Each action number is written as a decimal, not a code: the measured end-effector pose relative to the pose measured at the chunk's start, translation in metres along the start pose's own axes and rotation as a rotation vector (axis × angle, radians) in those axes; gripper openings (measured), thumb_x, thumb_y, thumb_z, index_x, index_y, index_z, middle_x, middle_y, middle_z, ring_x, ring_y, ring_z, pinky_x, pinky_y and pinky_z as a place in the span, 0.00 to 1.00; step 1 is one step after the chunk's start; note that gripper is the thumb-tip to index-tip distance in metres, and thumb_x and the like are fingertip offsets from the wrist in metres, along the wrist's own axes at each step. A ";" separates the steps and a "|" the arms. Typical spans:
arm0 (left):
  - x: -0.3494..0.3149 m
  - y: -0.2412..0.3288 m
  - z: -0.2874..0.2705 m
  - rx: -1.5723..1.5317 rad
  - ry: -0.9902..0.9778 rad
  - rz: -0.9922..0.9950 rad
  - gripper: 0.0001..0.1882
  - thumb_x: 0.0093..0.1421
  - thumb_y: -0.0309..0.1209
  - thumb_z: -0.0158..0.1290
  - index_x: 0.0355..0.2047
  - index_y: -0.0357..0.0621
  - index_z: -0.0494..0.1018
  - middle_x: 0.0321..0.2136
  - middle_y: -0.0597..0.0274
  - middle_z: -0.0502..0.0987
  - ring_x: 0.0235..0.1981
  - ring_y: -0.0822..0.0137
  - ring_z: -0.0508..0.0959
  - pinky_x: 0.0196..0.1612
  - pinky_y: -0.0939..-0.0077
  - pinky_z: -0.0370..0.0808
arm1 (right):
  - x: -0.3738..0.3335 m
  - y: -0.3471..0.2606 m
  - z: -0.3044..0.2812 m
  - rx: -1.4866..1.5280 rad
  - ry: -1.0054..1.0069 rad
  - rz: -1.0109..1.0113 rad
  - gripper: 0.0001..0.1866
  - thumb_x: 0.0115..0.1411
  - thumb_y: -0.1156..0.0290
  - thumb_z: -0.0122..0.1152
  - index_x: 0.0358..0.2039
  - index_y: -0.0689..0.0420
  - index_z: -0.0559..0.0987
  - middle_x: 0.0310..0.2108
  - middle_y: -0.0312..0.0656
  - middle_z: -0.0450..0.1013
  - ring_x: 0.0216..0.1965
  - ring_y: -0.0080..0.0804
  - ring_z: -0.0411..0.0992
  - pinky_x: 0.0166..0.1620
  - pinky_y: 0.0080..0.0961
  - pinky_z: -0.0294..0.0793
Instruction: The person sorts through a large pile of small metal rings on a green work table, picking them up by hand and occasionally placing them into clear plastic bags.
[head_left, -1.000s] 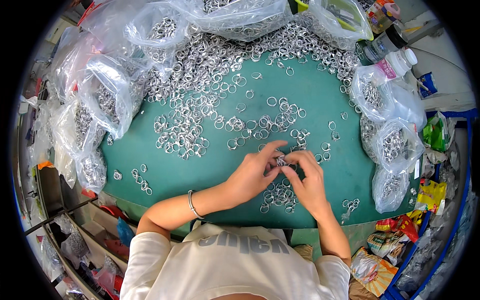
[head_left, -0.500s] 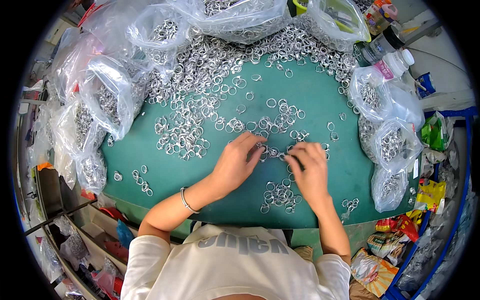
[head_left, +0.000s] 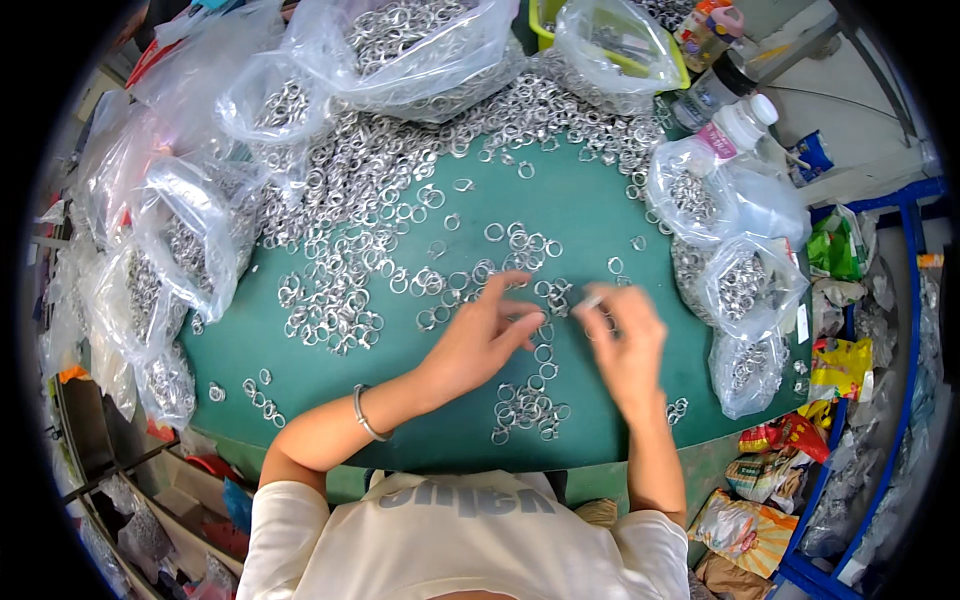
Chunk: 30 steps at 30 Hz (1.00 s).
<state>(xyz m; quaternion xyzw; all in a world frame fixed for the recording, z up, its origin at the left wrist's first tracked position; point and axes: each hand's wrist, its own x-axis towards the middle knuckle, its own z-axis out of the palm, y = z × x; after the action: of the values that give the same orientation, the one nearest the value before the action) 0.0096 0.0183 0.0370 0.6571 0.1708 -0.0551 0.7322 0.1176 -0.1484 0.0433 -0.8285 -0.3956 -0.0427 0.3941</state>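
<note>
My left hand [head_left: 492,326] is over the middle of the green tabletop [head_left: 420,415], its index finger and thumb apart beside loose silver-coloured metal rings [head_left: 556,296]. I see nothing held in it. To its right, my right hand [head_left: 628,335] is smeared by motion. Its thumb and fingertips come together on a small, blurred silvery ring [head_left: 592,300] above the table. Below and between the hands lies a small pile of rings [head_left: 528,408]. A larger scattered group [head_left: 330,310] lies left of my left hand.
A thick bank of rings [head_left: 380,150] runs along the back. Clear plastic bags of rings stand at the left [head_left: 195,240], back [head_left: 410,70] and right [head_left: 740,285]. Bottles [head_left: 735,128] and a yellow-green basket [head_left: 670,62] are at the back right. A blue shelf frame [head_left: 905,300] stands beyond.
The whole view has shifted, so the table appears further left and lower. Against the table, my right hand has moved right, away from my left hand, whose fingers look more spread.
</note>
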 end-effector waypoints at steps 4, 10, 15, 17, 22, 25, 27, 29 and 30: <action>-0.001 0.001 -0.012 0.345 0.063 0.179 0.17 0.61 0.26 0.51 0.50 0.38 0.66 0.37 0.56 0.78 0.29 0.70 0.77 0.32 0.75 0.74 | 0.038 0.034 -0.072 -0.491 0.399 0.014 0.12 0.51 0.74 0.67 0.37 0.59 0.79 0.29 0.45 0.73 0.31 0.40 0.70 0.38 0.34 0.69; -0.003 -0.009 -0.013 0.518 0.098 0.316 0.14 0.57 0.23 0.54 0.44 0.38 0.72 0.36 0.56 0.79 0.29 0.64 0.77 0.31 0.72 0.74 | 0.070 0.030 -0.128 -0.541 0.689 0.020 0.09 0.54 0.75 0.64 0.35 0.64 0.79 0.25 0.40 0.73 0.25 0.27 0.68 0.33 0.25 0.68; -0.005 -0.009 -0.021 0.566 0.125 0.301 0.13 0.56 0.24 0.55 0.43 0.36 0.71 0.34 0.52 0.77 0.29 0.58 0.78 0.32 0.67 0.75 | 0.045 0.059 -0.153 -0.730 0.454 0.272 0.13 0.51 0.69 0.67 0.34 0.63 0.79 0.29 0.46 0.74 0.31 0.41 0.71 0.37 0.34 0.69; -0.004 -0.004 -0.025 0.644 0.124 0.266 0.15 0.56 0.24 0.55 0.44 0.37 0.71 0.36 0.51 0.77 0.33 0.57 0.77 0.35 0.66 0.74 | 0.025 0.073 -0.139 -1.009 0.205 0.327 0.16 0.50 0.67 0.68 0.37 0.61 0.79 0.32 0.46 0.74 0.35 0.42 0.71 0.41 0.36 0.68; 0.030 -0.001 -0.032 0.950 0.308 0.567 0.21 0.54 0.25 0.57 0.49 0.41 0.68 0.50 0.53 0.70 0.49 0.53 0.70 0.51 0.61 0.67 | 0.023 0.028 -0.078 -0.417 0.228 0.146 0.10 0.52 0.75 0.63 0.36 0.61 0.77 0.33 0.46 0.73 0.38 0.46 0.70 0.43 0.37 0.68; 0.058 -0.010 -0.016 1.136 0.289 0.594 0.23 0.55 0.28 0.57 0.52 0.43 0.67 0.55 0.55 0.65 0.57 0.51 0.63 0.57 0.56 0.62 | 0.032 0.026 -0.034 -0.290 -0.057 0.037 0.09 0.51 0.77 0.62 0.35 0.62 0.77 0.33 0.47 0.73 0.38 0.46 0.69 0.43 0.37 0.68; 0.072 -0.030 -0.010 1.252 0.264 0.559 0.23 0.55 0.28 0.56 0.52 0.44 0.67 0.56 0.56 0.64 0.59 0.50 0.61 0.58 0.54 0.60 | 0.031 0.046 -0.013 -0.470 -0.052 0.060 0.12 0.50 0.76 0.62 0.37 0.63 0.77 0.35 0.47 0.72 0.39 0.45 0.68 0.42 0.37 0.67; 0.069 -0.032 -0.015 1.232 0.214 0.535 0.23 0.54 0.25 0.55 0.51 0.44 0.68 0.56 0.56 0.65 0.59 0.49 0.61 0.59 0.55 0.60 | 0.029 0.060 0.000 -0.520 -0.084 0.082 0.12 0.49 0.75 0.63 0.36 0.62 0.77 0.34 0.46 0.72 0.40 0.44 0.68 0.42 0.37 0.66; 0.067 -0.033 -0.019 1.221 0.189 0.523 0.22 0.53 0.24 0.54 0.51 0.44 0.68 0.56 0.56 0.65 0.59 0.49 0.61 0.59 0.56 0.59 | 0.027 0.064 0.004 -0.523 -0.103 0.091 0.12 0.49 0.75 0.64 0.36 0.62 0.77 0.34 0.45 0.72 0.40 0.44 0.68 0.42 0.38 0.66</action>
<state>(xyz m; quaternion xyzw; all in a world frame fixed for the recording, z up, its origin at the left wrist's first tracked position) 0.0587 0.0417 -0.0174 0.9751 0.0075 0.0954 0.2000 0.1792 -0.1525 0.0116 -0.9201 -0.3530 -0.0833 0.1478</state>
